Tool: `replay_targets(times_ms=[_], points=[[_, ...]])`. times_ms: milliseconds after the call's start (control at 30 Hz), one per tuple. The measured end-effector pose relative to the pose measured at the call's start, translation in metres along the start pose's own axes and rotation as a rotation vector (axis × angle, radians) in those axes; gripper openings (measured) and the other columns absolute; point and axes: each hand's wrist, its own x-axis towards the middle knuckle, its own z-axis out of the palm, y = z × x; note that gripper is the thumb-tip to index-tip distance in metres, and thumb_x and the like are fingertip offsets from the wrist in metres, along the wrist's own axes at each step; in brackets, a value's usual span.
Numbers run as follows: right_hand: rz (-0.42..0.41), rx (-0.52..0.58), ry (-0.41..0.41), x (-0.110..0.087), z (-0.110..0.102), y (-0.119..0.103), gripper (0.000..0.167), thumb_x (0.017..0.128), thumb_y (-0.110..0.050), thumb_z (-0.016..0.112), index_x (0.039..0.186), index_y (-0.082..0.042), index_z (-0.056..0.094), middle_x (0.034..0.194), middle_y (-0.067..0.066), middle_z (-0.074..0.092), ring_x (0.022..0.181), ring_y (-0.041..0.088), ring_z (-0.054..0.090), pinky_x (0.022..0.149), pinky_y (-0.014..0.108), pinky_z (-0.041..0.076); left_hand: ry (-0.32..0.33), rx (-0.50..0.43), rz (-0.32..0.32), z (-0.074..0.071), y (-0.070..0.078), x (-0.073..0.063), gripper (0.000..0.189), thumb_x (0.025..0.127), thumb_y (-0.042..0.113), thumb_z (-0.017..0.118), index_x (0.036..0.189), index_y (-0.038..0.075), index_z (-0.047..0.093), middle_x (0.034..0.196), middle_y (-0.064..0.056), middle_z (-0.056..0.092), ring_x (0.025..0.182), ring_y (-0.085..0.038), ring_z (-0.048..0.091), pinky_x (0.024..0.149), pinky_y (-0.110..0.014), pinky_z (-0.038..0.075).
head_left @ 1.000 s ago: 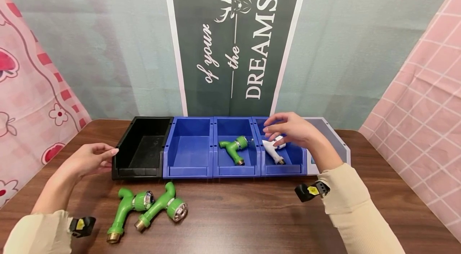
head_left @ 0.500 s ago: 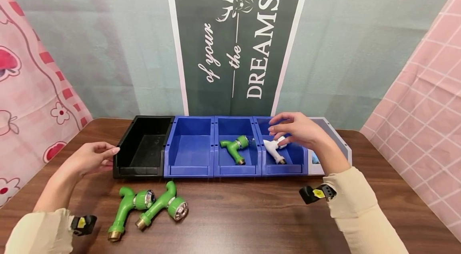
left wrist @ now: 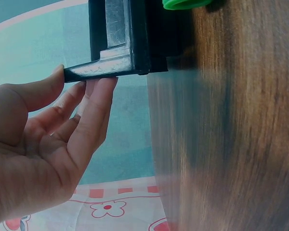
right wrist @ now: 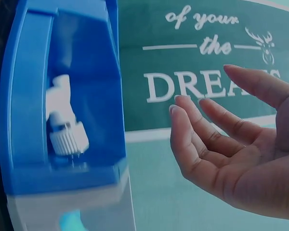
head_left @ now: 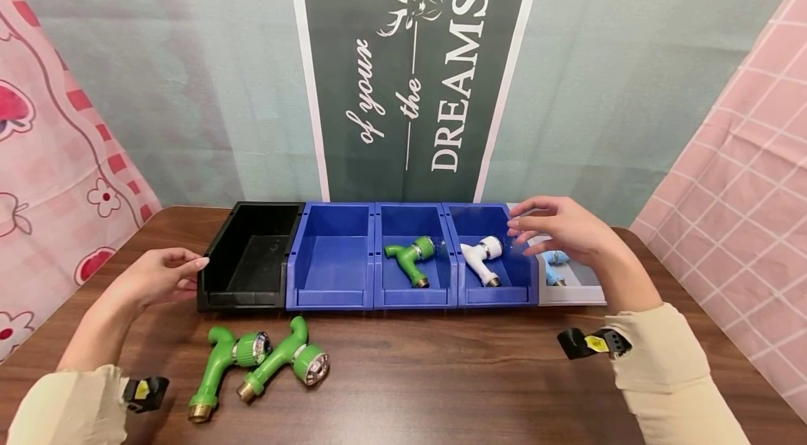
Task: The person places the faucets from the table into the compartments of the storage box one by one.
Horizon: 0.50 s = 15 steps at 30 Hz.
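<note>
My left hand rests at the left side of the black bin, thumb at the rim edge. In the left wrist view its extended fingers touch the bin's outer wall. Above the grey bin my right hand hovers with loosely bent fingers, holding nothing. A light blue tap lies in that bin, partly hidden by the hand. The blue bin beside it holds a white tap, and a green tap lies in the middle blue bin.
Two more green taps, one left and one right, lie on the wooden table before the black bin. The left blue bin completes the joined row. Printed cloths hang behind and at both sides.
My right hand has moved right, from over the white tap to over the grey bin, so the white and light blue taps show more. The left hand has stayed at the black bin.
</note>
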Motion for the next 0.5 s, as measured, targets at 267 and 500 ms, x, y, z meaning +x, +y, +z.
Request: replay_targets(times_ms=[267, 500], points=[[0.008, -0.025, 0.053, -0.012, -0.024, 0.016, 0.035, 0.091, -0.018, 0.058, 0.114, 0.006, 0.046, 0.093, 0.006, 0.063, 0.08, 0.018, 0.061, 0.069, 0.036, 0.054, 0.0, -0.004, -0.016, -0.001, 0.001, 0.0, 0.032, 0.098, 0.013, 0.042, 0.106, -0.018, 0.045, 0.076, 0.001, 0.055, 0.067, -0.009, 0.056, 0.066, -0.03, 0.055], [0.019, -0.017, 0.083, -0.024, -0.048, 0.033, 0.018, 0.091, -0.014, 0.056, 0.106, -0.005, 0.053, 0.09, 0.0, 0.064, 0.079, 0.014, 0.061, 0.069, 0.032, 0.054, -0.003, -0.019, -0.011, -0.001, -0.001, 0.001, 0.031, 0.098, 0.012, 0.043, 0.105, -0.017, 0.046, 0.077, 0.001, 0.055, 0.067, -0.009, 0.055, 0.066, -0.03, 0.054]])
